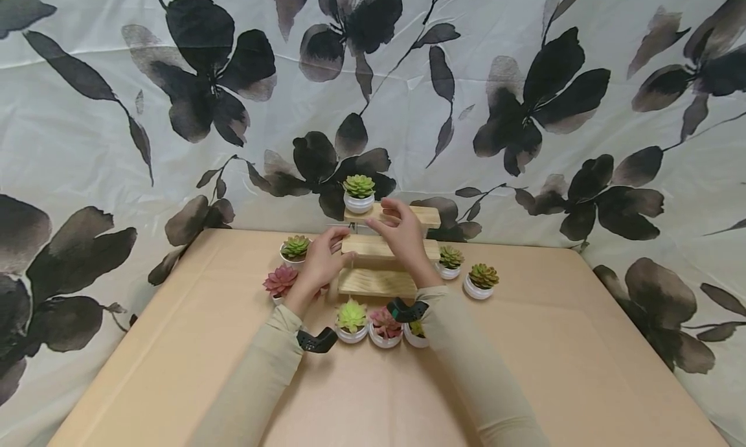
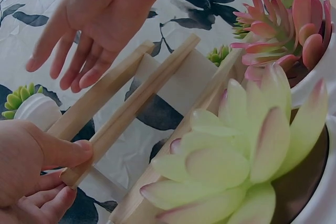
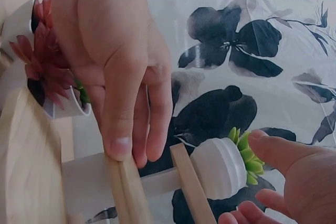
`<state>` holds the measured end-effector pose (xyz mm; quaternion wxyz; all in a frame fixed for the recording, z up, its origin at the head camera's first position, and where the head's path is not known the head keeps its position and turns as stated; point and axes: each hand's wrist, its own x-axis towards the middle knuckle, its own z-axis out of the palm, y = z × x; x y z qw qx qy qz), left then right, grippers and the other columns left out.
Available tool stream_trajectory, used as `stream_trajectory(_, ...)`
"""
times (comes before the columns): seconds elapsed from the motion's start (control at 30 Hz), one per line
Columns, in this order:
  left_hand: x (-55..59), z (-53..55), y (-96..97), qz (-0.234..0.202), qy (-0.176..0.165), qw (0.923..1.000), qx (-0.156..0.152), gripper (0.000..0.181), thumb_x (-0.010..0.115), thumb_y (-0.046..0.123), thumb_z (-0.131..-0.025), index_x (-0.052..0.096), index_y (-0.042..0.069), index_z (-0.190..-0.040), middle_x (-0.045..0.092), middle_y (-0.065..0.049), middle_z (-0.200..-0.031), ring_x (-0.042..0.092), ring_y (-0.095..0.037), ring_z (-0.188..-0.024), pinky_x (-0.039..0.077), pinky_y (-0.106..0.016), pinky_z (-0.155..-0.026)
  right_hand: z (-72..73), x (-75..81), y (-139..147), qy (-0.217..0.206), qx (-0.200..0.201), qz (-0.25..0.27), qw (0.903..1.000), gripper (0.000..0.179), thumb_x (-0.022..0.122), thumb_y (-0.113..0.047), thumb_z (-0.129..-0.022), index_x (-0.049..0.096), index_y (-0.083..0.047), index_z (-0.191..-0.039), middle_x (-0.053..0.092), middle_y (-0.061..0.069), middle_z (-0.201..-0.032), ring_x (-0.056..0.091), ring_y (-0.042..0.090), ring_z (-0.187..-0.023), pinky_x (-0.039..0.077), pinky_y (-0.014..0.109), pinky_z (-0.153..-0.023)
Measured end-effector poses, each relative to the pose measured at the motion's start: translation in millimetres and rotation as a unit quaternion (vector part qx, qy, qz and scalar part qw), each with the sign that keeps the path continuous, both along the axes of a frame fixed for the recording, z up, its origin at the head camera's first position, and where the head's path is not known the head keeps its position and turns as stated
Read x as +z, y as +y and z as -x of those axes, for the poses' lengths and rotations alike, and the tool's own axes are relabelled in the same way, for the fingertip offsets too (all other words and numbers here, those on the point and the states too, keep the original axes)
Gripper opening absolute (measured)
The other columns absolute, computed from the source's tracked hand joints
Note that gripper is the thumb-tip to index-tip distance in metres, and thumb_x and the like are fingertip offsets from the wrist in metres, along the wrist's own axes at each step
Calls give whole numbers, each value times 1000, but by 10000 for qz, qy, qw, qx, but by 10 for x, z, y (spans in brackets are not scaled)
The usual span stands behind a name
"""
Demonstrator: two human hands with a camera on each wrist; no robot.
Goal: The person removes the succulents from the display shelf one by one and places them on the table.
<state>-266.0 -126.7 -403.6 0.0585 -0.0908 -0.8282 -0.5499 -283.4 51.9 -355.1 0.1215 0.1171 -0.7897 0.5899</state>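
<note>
A tiered wooden stand has a top shelf (image 1: 428, 216), a middle shelf (image 1: 373, 246) and a bottom shelf (image 1: 375, 284). My left hand (image 1: 322, 265) pinches the left end of the middle shelf between thumb and fingers, as the left wrist view shows. On the top shelf's left end sits a green succulent in a white pot (image 1: 359, 194). Just right of that pot my right hand (image 1: 406, 236) hovers above the stand, its fingers loosely extended and holding nothing. In the right wrist view, its thumb overlaps the succulent's leaves (image 3: 249, 156); the other views show them apart.
In front of the stand are a lime succulent (image 1: 351, 316), a pink succulent (image 1: 384, 322) and a partly hidden green one (image 1: 417, 329). Left stand a green succulent (image 1: 295, 247) and a pink one (image 1: 280, 280); right, two green ones (image 1: 451, 258). Floral cloth (image 1: 443, 136) hangs behind.
</note>
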Motion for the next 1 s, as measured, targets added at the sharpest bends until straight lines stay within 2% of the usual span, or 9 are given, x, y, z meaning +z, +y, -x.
stream_trajectory(0.2, -17, 20, 1, -56, 99, 9999, -21, 47, 70, 4, -86, 54, 6, -130, 53, -16, -139, 50, -26, -133, 45, -32, -111, 42, 19, -61, -135, -12, 160, 9998, 58, 76, -30, -84, 53, -9, -133, 55, 11, -136, 55, 24, -125, 51, 35, -105)
stream_trajectory(0.5, -22, 9, 16, -52, 139, 9999, -37, 48, 71, 6, -85, 54, 7, -130, 54, -16, -139, 51, -26, -131, 46, -33, -109, 105, 10, -178, -130, -118, 224, 9996, 62, 77, -27, -83, 50, -7, -135, 54, 10, -136, 53, 23, -127, 51, 33, -104)
stream_trajectory(0.7, -18, 16, 13, -60, 163, 9998, -59, 48, 70, 4, -85, 54, 6, -130, 54, -16, -138, 51, -26, -131, 46, -32, -109, 156, 47, -228, -47, -462, -22, 9989, 57, 77, -28, -83, 53, -7, -131, 58, 11, -132, 55, 23, -124, 50, 36, -105)
stream_trajectory(1.0, -36, 30, -11, -113, 235, 9996, -100, 48, 69, 1, -85, 54, 2, -130, 55, -17, -137, 50, -26, -132, 45, -31, -110, 209, 76, -292, -118, -572, -246, 9980, 58, 77, -28, -82, 54, -5, -129, 60, 14, -129, 58, 25, -120, 52, 37, -102)
